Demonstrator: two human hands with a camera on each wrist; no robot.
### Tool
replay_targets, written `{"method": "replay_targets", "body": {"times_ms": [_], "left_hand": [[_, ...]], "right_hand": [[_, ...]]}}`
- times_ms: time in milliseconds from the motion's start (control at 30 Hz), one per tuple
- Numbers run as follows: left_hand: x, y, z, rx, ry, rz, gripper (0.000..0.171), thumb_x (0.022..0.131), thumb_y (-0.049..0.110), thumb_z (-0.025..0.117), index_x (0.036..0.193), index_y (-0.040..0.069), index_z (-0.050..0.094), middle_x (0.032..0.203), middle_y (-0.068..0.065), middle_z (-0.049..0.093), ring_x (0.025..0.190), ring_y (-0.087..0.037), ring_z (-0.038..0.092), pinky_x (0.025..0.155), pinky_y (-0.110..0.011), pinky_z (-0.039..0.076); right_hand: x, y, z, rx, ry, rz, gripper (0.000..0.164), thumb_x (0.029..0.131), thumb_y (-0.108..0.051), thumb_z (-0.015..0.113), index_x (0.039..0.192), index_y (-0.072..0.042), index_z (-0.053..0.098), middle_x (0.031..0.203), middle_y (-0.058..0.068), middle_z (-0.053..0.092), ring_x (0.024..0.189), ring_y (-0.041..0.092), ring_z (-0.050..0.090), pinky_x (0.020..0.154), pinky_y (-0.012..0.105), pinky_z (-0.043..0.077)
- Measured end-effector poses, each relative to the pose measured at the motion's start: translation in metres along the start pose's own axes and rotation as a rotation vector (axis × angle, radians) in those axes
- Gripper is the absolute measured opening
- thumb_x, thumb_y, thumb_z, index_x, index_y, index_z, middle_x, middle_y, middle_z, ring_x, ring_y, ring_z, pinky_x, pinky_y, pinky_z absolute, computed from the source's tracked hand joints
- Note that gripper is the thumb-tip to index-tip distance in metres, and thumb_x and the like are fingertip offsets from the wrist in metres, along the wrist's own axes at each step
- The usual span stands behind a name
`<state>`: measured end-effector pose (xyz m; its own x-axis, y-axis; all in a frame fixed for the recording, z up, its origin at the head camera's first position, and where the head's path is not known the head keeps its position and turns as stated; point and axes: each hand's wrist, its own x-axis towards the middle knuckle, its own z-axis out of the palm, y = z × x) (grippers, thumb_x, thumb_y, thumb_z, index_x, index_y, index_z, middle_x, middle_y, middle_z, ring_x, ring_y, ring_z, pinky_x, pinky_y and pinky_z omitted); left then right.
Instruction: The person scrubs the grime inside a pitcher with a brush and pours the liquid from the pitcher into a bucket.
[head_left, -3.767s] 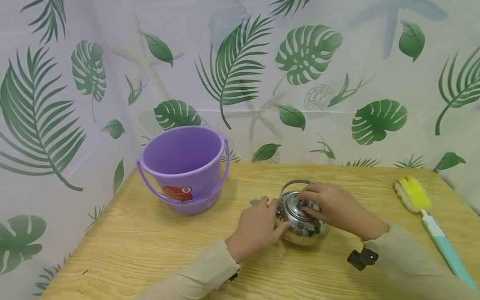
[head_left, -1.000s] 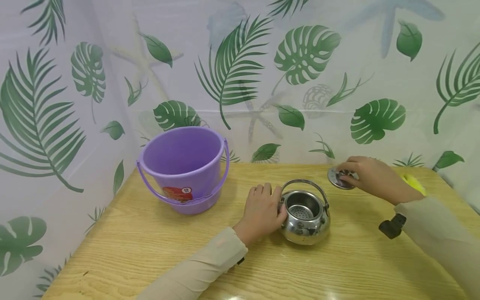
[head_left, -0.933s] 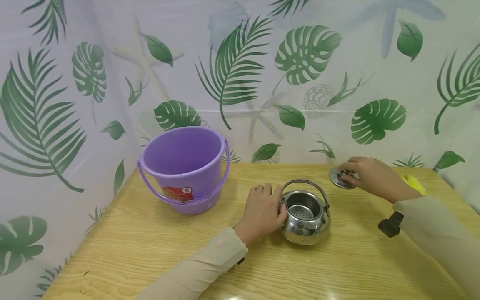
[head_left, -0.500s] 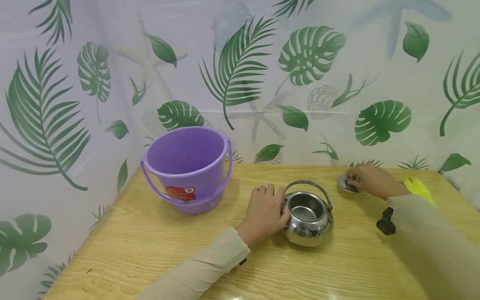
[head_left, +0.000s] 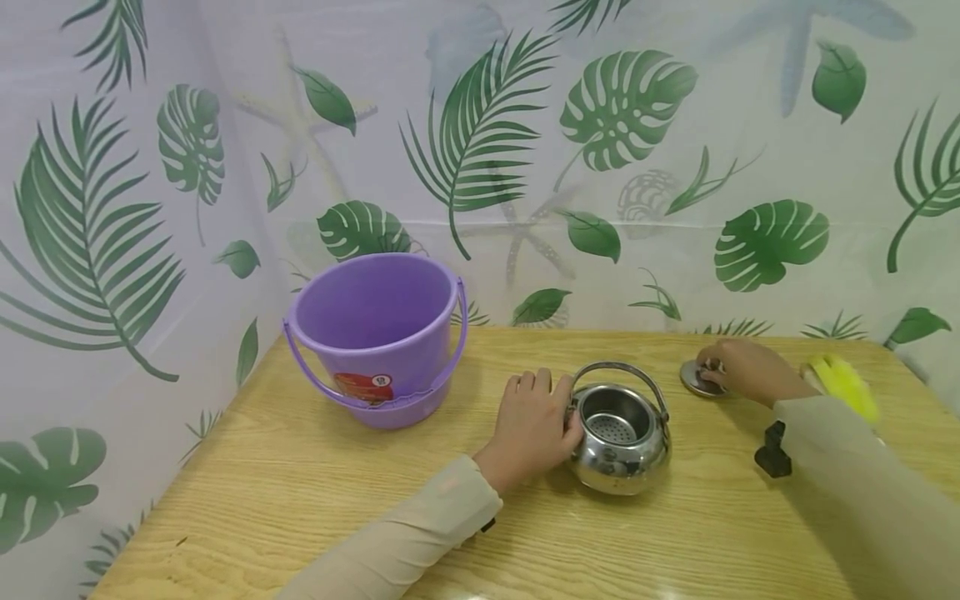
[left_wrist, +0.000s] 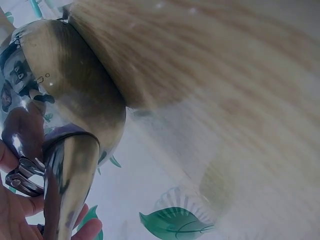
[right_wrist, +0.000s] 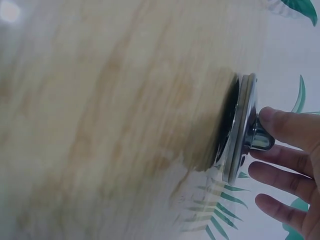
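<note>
A shiny steel teapot (head_left: 618, 467) stands upright without its lid. Its perforated strainer (head_left: 611, 427) shows inside, and the hoop handle stands up. My left hand (head_left: 528, 429) grips the teapot's left side, thumb on the body. In the left wrist view its fingers (left_wrist: 87, 230) reach around the spout (left_wrist: 70, 185), next to the handle hinge (left_wrist: 25, 177). To the right and further back, my right hand (head_left: 750, 371) pinches the knob of the steel lid (head_left: 692, 379). The right wrist view has the lid (right_wrist: 240, 135) low at the tabletop, thumb and finger on its knob (right_wrist: 262, 137), other fingers spread.
A purple bucket (head_left: 390, 358) with its handle hanging down in front stands at the back left. A yellow-headed brush (head_left: 843, 387) lies at the right, mostly covered by my right sleeve. A leaf-printed sheet (head_left: 517, 150) rises behind the wooden table (head_left: 315, 508).
My right hand has lifted the lid off the teapot, carried it right and back, and lowered it to the table. My left hand has stayed at the teapot's side.
</note>
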<state>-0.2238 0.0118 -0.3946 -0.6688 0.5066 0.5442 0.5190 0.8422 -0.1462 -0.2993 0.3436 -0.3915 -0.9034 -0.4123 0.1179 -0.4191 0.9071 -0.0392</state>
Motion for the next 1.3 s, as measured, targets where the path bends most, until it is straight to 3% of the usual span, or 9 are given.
{"method": "replay_targets", "body": {"times_ms": [367,700,900,1167,1233,1267,1300], "left_hand": [[0.000,0.000,0.001,-0.007,0.029,0.002,0.020,0.084,0.036,0.053,0.093,0.018,0.055,0.078,0.001,0.052,0.075,-0.017,0.053,0.071,-0.030,0.042],[0.000,0.000,0.001,0.000,0.023,0.002,0.020,0.085,0.036,0.053,0.093,0.018,0.055,0.077,0.001,0.052,0.072,-0.016,0.053,0.069,-0.030,0.042],[-0.001,0.000,-0.001,0.005,0.016,0.000,0.020,0.085,0.036,0.053,0.091,0.018,0.054,0.077,0.002,0.052,0.072,-0.016,0.053,0.069,-0.029,0.042],[-0.001,0.001,-0.001,0.005,0.007,0.000,0.020,0.085,0.036,0.052,0.092,0.018,0.054,0.077,0.001,0.051,0.072,-0.016,0.052,0.069,-0.029,0.042],[-0.001,0.001,0.000,0.010,0.013,0.001,0.020,0.085,0.036,0.052,0.091,0.018,0.054,0.077,0.001,0.051,0.072,-0.015,0.052,0.068,-0.029,0.041],[-0.001,0.001,0.000,0.010,0.016,0.000,0.020,0.085,0.036,0.053,0.091,0.018,0.053,0.077,0.001,0.051,0.072,-0.016,0.052,0.068,-0.029,0.041],[-0.001,0.001,0.000,0.012,0.019,0.000,0.020,0.085,0.036,0.053,0.091,0.018,0.053,0.076,0.002,0.051,0.071,-0.015,0.052,0.068,-0.029,0.041]], "right_hand": [[0.001,0.005,0.006,0.019,-0.051,0.036,0.019,0.081,-0.013,0.070,0.098,-0.003,0.069,0.093,0.013,0.069,0.078,0.024,0.064,0.065,0.040,0.051],[-0.009,0.009,0.002,0.001,-0.018,0.026,0.035,0.081,-0.018,0.071,0.109,0.000,0.064,0.097,0.016,0.067,0.085,0.031,0.064,0.071,0.047,0.051],[-0.022,0.001,-0.008,-0.077,0.074,-0.010,0.036,0.080,-0.020,0.071,0.110,0.000,0.064,0.105,0.021,0.066,0.089,0.037,0.064,0.075,0.051,0.050],[-0.037,-0.027,-0.029,-0.132,0.280,-0.125,0.029,0.074,-0.019,0.076,0.098,-0.004,0.069,0.094,0.016,0.068,0.080,0.033,0.065,0.072,0.050,0.050],[-0.040,-0.037,-0.036,-0.126,0.349,-0.175,0.034,0.083,-0.037,0.067,0.096,-0.006,0.070,0.092,0.013,0.069,0.078,0.032,0.066,0.071,0.050,0.051],[-0.042,-0.044,-0.040,-0.125,0.371,-0.190,0.033,0.082,-0.037,0.068,0.096,-0.007,0.070,0.092,0.012,0.069,0.078,0.031,0.066,0.070,0.049,0.051],[-0.044,-0.051,-0.044,-0.117,0.388,-0.211,0.041,0.086,-0.047,0.060,0.096,-0.008,0.070,0.091,0.011,0.069,0.077,0.030,0.065,0.069,0.048,0.051]]}}
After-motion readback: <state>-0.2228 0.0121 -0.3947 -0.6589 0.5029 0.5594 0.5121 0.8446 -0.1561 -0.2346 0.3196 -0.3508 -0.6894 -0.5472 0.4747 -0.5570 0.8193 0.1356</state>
